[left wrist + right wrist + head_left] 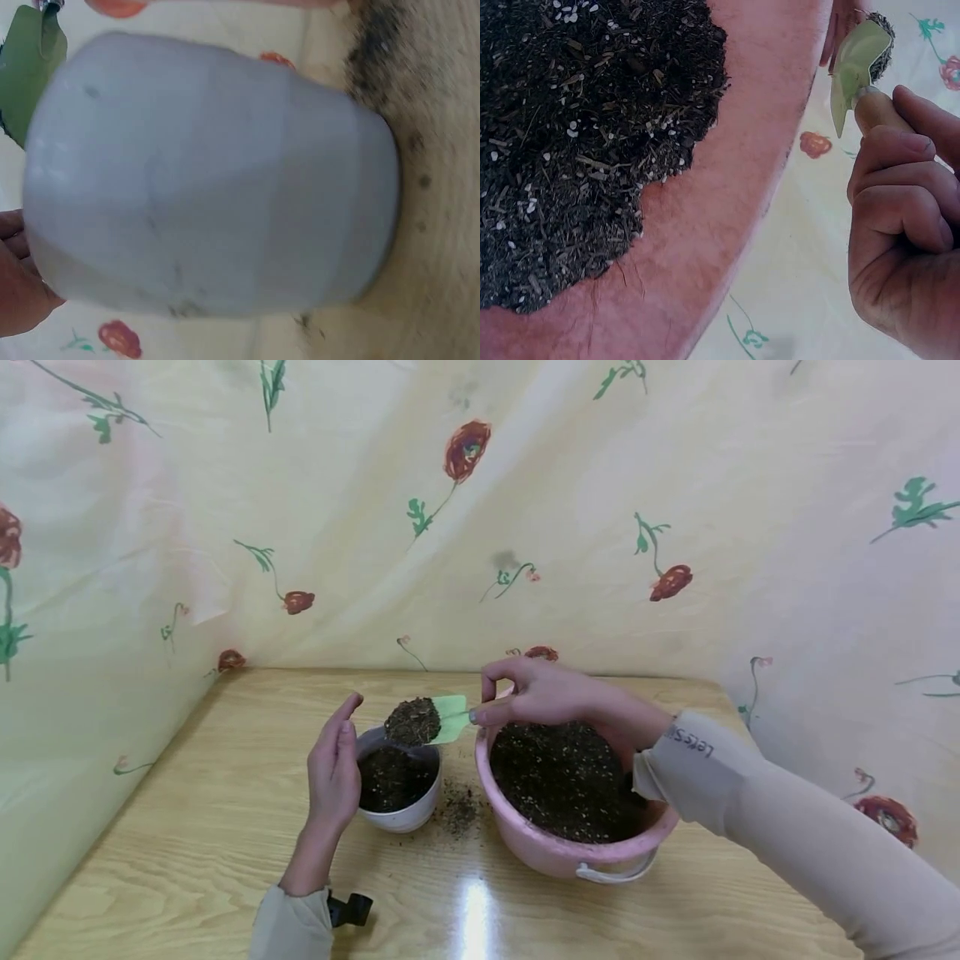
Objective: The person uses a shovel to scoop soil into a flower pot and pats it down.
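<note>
My right hand (543,693) grips the short wooden handle (877,111) of a small green trowel (452,718). Dark soil (412,722) is heaped on its blade, which is held over the far rim of a white plant pot (408,817). Soil (393,778) partly fills that pot. Against the pot's left side rests my left hand (335,772), fingers extended upward. In the left wrist view the pot (210,180) fills most of the picture, with part of the left hand (26,281) at its edge.
A pink bucket (536,852) of dark potting soil (570,781) with white specks stands right of the pot, its white handle (615,872) hanging in front. Spilled soil (459,808) lies between them on the wooden table (202,810). A flowered curtain (360,527) surrounds the table.
</note>
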A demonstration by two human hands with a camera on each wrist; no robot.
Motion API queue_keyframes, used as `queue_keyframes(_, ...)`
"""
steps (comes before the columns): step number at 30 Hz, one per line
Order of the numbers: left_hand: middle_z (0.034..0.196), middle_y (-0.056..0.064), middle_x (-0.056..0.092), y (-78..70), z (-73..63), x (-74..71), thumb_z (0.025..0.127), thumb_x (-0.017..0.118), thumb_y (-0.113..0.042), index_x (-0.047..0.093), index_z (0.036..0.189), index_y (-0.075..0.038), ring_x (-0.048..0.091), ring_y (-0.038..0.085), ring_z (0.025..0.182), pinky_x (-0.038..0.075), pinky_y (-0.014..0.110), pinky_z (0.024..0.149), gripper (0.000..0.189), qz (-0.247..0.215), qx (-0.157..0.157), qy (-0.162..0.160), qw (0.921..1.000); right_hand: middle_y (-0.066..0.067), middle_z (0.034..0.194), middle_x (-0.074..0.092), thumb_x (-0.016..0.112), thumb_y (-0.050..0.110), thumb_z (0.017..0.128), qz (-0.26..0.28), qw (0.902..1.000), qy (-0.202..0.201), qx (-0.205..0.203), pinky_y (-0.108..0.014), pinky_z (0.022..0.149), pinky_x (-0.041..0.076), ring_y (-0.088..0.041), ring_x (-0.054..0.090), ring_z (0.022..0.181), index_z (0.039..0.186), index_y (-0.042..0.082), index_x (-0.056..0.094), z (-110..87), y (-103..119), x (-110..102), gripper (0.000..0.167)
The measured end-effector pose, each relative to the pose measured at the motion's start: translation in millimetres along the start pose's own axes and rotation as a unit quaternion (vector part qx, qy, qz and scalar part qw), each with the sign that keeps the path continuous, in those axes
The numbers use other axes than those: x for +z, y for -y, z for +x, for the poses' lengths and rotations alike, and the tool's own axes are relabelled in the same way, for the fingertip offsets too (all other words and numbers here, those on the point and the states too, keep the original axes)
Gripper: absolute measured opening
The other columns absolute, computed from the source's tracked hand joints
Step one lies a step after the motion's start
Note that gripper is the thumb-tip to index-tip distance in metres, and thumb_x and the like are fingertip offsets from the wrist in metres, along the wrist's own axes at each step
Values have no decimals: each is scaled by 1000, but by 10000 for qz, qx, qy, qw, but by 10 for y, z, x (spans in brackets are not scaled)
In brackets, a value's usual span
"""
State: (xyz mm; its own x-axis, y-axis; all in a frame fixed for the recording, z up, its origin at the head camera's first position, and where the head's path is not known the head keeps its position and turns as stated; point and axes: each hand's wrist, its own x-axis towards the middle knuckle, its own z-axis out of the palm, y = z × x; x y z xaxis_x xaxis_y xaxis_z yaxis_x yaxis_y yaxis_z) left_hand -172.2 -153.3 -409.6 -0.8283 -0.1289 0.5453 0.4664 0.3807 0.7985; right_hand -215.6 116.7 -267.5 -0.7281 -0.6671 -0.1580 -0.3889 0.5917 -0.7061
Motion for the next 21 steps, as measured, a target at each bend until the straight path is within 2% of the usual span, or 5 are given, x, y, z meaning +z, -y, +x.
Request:
queue_keyframes(6,140,15,51,164,-42,-22,106,33,-19,50,138,-1,46,30,130,36,46,107,40,366,-285,101,9989,-1,81,64,65,28,91,-125,9994,252,209,-28,54,35,-16,48,55,87,11,59,114,35,70,18)
queue_keyframes(9,140,16,50,209,-82,-23,106,34,-19,50,138,1,45,31,131,35,48,108,41,445,-359,202,9982,-1,82,61,66,29,90,-375,9984,318,274,-28,56,36,-15,44,55,85,13,59,154,57,104,18)
queue_keyframes(13,141,17,50,218,-114,-20,106,34,-19,50,137,2,43,31,132,34,48,109,41,481,-339,325,9977,1,71,49,67,31,89,-847,9955,308,308,-28,55,35,-12,34,52,83,16,60,189,82,140,17)
queue_keyframes(17,142,18,48,203,-135,-15,107,32,-21,50,137,1,42,31,133,34,50,109,42,520,-400,526,9965,2,68,47,66,31,89,-1091,9927,382,343,-28,55,36,-12,36,53,84,16,60,206,93,163,17)
queue_keyframes(21,142,16,48,184,-156,-16,107,31,-25,50,138,0,41,30,134,33,49,110,44,547,-570,645,9948,-1,77,51,66,31,89,-1284,9899,470,362,-28,58,37,-14,41,58,84,16,59,221,104,184,17)
